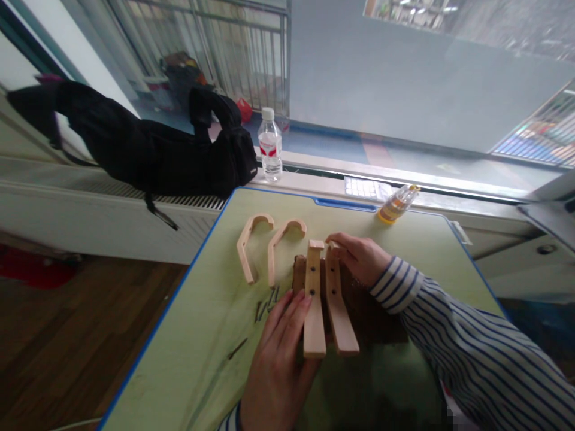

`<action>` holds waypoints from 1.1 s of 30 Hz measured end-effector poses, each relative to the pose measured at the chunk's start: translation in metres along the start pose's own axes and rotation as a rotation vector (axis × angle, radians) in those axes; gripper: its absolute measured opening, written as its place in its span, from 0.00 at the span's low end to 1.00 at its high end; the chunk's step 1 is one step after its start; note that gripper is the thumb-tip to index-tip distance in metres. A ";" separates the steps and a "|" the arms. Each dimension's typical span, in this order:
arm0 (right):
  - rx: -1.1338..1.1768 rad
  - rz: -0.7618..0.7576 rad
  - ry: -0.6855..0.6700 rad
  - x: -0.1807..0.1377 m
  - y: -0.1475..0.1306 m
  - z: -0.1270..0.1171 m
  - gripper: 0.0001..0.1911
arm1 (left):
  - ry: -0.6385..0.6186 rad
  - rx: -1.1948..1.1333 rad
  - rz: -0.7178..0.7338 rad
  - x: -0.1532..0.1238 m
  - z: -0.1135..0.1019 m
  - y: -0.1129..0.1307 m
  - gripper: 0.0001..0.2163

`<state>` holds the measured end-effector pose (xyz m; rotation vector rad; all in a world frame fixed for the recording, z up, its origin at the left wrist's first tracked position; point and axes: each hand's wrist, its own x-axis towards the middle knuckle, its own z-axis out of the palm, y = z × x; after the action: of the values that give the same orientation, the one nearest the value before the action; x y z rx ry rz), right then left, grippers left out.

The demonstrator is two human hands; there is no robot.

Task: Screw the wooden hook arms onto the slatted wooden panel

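Observation:
Two pale wooden hooks stand side by side on a dark brown board [299, 274], each with dark screw holes or screw heads along its shaft. My left hand [281, 356] is closed around the lower left of the board, fingertips against the left wooden hook [315, 323]. The curved far end of the right wooden hook [340, 317] is pinched in my right hand [365, 260]. Two more loose wooden hooks, one at the far left [245, 254] and one beside it [272, 257], lie on the table. Several screws [267, 305] are scattered near my left fingers.
The pale green table [206, 335] has a blue edge. A thin dark-tipped tool [236, 349] lies left of my hand. An amber bottle [398, 205] stands at the back right. On the sill are a water bottle [270, 146] and a black bag [175, 155].

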<state>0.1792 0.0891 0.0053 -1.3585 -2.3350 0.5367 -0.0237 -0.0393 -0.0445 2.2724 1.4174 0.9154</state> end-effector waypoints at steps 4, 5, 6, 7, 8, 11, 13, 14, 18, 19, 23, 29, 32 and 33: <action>-0.002 -0.009 0.008 -0.001 0.000 0.001 0.11 | -0.001 -0.010 -0.006 0.000 -0.001 0.000 0.26; -0.003 -0.010 0.009 -0.001 0.001 0.001 0.11 | -0.001 -0.012 -0.006 0.000 -0.001 0.000 0.26; -0.004 -0.011 0.009 -0.001 0.001 0.001 0.11 | -0.001 -0.013 -0.006 -0.001 -0.001 0.000 0.26; -0.004 -0.012 0.008 -0.001 0.001 0.002 0.11 | -0.004 -0.014 -0.006 -0.001 -0.001 0.000 0.26; -0.004 -0.014 0.008 -0.001 0.001 0.002 0.11 | -0.006 -0.014 -0.007 -0.001 -0.001 -0.001 0.25; -0.005 -0.020 0.007 -0.001 0.001 0.002 0.10 | -0.015 -0.018 -0.010 0.000 0.000 -0.002 0.24; -0.008 -0.022 0.006 0.000 0.001 0.002 0.10 | -0.019 -0.020 -0.007 0.000 0.000 -0.002 0.24; -0.010 -0.022 0.005 0.000 0.000 0.002 0.10 | -0.019 -0.021 -0.008 0.000 0.000 -0.003 0.24; -0.010 -0.027 0.006 -0.002 -0.001 0.002 0.11 | -0.016 -0.025 -0.007 -0.001 0.001 -0.004 0.25; -0.009 -0.030 0.005 -0.002 -0.001 0.001 0.11 | -0.019 -0.027 -0.006 -0.001 0.001 -0.004 0.25; -0.005 -0.041 0.007 -0.003 0.000 0.001 0.10 | -0.024 -0.032 -0.008 -0.002 0.001 -0.004 0.25; -0.007 -0.034 0.006 -0.002 0.000 0.001 0.10 | -0.024 -0.034 -0.004 -0.002 0.001 -0.004 0.25; -0.007 -0.034 0.007 -0.002 0.000 0.000 0.10 | -0.022 -0.040 -0.018 -0.003 0.001 -0.004 0.25; -0.006 -0.035 0.007 -0.002 0.000 0.000 0.10 | -0.023 -0.042 -0.019 -0.003 0.001 -0.004 0.25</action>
<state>0.1801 0.0870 0.0046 -1.3181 -2.3516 0.5137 -0.0264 -0.0398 -0.0488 2.2282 1.3941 0.9026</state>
